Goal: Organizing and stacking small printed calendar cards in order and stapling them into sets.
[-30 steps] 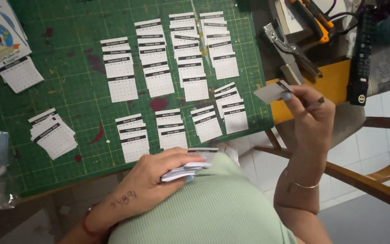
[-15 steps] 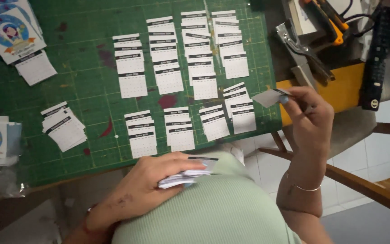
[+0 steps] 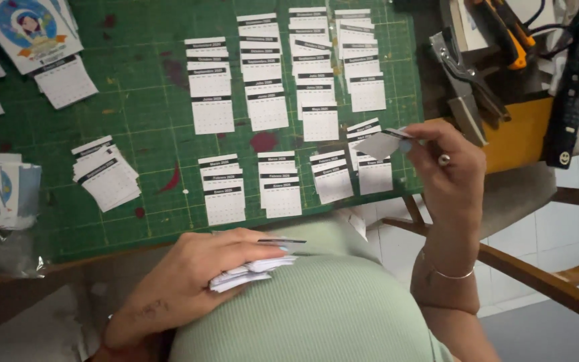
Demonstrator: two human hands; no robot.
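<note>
- A green cutting mat [image 3: 149, 167] covers the worktable, gridded so small paper pieces can lie in order.
- Small calendar sheets [image 3: 283, 100] overlap in staggered columns, each dark header strip showing.
- The right hand [image 3: 447, 174] pinches one loose sheet [image 3: 378, 144] over the mat's right edge, fingertips closed on it.
- The left hand [image 3: 202, 278] presses a stack of sheets [image 3: 252, 271] against the lap, fingers curled over it, which keeps it together.

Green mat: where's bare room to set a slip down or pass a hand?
Bare green mat shows between the fanned pile at left and the upper rows of slips, and along the near edge under the lower row. Crowded: the slip rows, and the tools at right.
</note>
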